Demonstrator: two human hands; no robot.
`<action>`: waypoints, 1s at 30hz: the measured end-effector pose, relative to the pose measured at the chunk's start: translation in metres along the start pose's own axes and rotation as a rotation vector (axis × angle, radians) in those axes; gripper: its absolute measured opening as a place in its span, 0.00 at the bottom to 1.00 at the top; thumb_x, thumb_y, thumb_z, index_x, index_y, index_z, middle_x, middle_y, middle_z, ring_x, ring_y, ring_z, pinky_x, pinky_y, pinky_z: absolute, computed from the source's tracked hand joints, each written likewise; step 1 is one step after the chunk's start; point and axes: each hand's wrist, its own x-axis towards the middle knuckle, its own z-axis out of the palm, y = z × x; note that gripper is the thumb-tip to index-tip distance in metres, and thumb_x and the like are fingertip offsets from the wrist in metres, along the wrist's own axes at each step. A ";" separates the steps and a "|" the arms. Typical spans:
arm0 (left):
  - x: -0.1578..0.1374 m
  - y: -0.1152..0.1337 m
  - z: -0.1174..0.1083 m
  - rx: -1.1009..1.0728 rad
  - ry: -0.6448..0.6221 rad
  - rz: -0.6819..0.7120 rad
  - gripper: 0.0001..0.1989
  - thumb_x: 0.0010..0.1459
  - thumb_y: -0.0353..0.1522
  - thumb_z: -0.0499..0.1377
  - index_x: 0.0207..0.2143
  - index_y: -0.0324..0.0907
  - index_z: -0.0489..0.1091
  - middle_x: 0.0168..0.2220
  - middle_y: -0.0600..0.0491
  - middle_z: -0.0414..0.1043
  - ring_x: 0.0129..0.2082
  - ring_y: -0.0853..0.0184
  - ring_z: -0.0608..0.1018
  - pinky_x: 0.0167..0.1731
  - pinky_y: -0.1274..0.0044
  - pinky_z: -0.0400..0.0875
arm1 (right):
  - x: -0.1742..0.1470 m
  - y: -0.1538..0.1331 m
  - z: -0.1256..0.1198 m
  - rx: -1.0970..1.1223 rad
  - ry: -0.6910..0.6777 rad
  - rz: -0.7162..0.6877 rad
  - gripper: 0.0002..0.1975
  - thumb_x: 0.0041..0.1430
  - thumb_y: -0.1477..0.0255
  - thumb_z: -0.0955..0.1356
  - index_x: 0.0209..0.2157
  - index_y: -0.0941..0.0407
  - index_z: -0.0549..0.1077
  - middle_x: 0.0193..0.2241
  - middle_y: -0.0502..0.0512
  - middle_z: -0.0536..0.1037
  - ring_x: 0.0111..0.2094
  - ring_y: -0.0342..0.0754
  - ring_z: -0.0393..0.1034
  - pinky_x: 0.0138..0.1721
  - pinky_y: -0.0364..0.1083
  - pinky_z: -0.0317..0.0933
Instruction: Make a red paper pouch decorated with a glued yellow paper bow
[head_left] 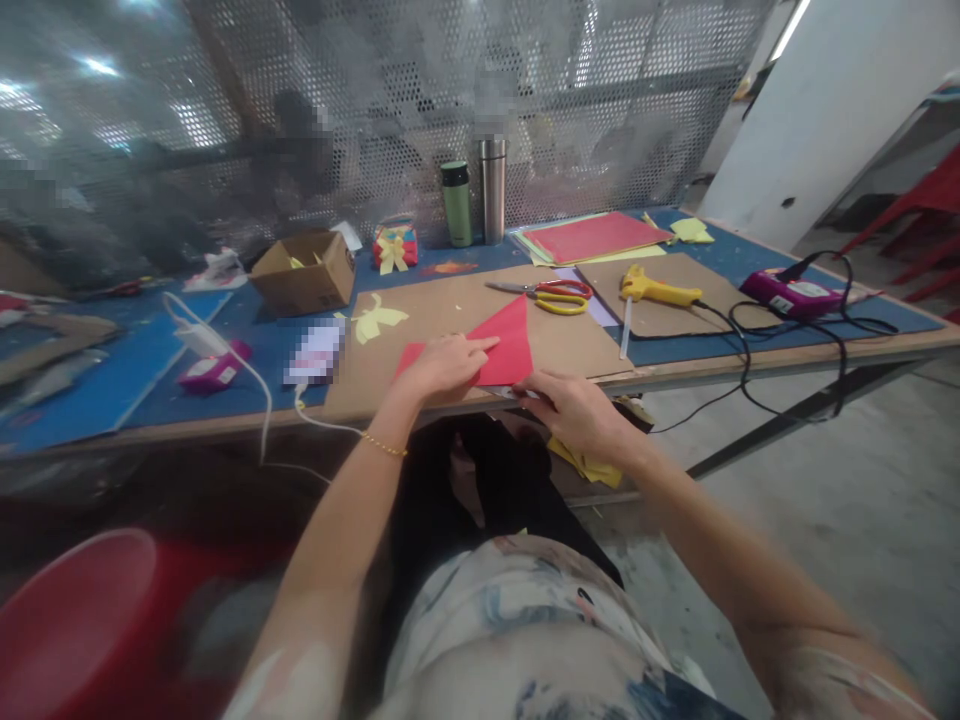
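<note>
A folded sheet of red paper [514, 345] lies at the front edge of the table, with one pointed corner toward the back. My left hand [450, 362] presses flat on it, fingers stretched out. At the paper's lower right corner, my right hand [559, 405] is closed, its fingers curled around something small. A thin, pale, greyish edge shows by those fingertips, too blurred to name. Just behind the paper, scissors [551, 294] with red and yellow handles rest on a brown cardboard sheet [442, 300].
A yellow glue gun [660, 288] lies right, its cord near a purple box [791, 292]. Left are a phone [315, 352], a cardboard box [304, 275] and yellow paper cutouts [377, 318]. Two flasks [493, 195] and stacked coloured paper [600, 238] stand behind. A red stool [82, 620] is lower left.
</note>
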 end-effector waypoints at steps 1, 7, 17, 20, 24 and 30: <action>-0.002 -0.002 0.001 -0.043 0.022 0.001 0.30 0.68 0.37 0.47 0.70 0.46 0.66 0.51 0.44 0.80 0.49 0.54 0.79 0.51 0.65 0.70 | 0.000 -0.001 0.001 -0.016 0.005 -0.004 0.11 0.70 0.70 0.64 0.46 0.53 0.78 0.47 0.59 0.83 0.44 0.52 0.78 0.38 0.45 0.60; -0.045 -0.020 0.019 -0.187 0.328 0.032 0.17 0.64 0.33 0.56 0.52 0.39 0.76 0.45 0.45 0.79 0.46 0.59 0.78 0.52 0.66 0.72 | -0.002 0.000 0.010 -0.074 0.078 -0.038 0.11 0.70 0.70 0.64 0.44 0.53 0.78 0.44 0.57 0.84 0.39 0.51 0.79 0.33 0.45 0.59; -0.099 -0.031 0.051 0.243 0.369 -0.065 0.35 0.69 0.54 0.53 0.68 0.42 0.67 0.69 0.33 0.64 0.72 0.44 0.62 0.69 0.53 0.57 | -0.007 0.003 0.015 -0.180 0.150 -0.052 0.12 0.70 0.69 0.65 0.46 0.51 0.80 0.45 0.57 0.85 0.37 0.53 0.81 0.28 0.46 0.58; -0.096 -0.018 0.054 0.286 0.338 -0.074 0.40 0.67 0.56 0.54 0.70 0.41 0.65 0.70 0.31 0.61 0.73 0.41 0.61 0.69 0.52 0.57 | -0.008 0.007 0.012 -0.193 0.168 -0.040 0.11 0.69 0.69 0.65 0.47 0.51 0.80 0.45 0.56 0.85 0.38 0.53 0.81 0.29 0.46 0.58; -0.093 0.005 0.059 0.309 0.302 -0.094 0.46 0.63 0.59 0.55 0.72 0.38 0.61 0.71 0.27 0.57 0.73 0.36 0.59 0.69 0.51 0.56 | -0.011 0.014 0.007 -0.202 0.159 -0.008 0.11 0.69 0.69 0.66 0.47 0.51 0.80 0.45 0.56 0.85 0.39 0.53 0.80 0.30 0.46 0.57; -0.081 0.002 0.043 0.214 0.329 -0.043 0.34 0.71 0.53 0.49 0.65 0.41 0.72 0.63 0.33 0.69 0.67 0.40 0.66 0.64 0.52 0.60 | -0.011 0.012 0.000 -0.196 0.116 0.038 0.10 0.70 0.71 0.66 0.47 0.51 0.79 0.46 0.55 0.85 0.41 0.52 0.79 0.31 0.45 0.57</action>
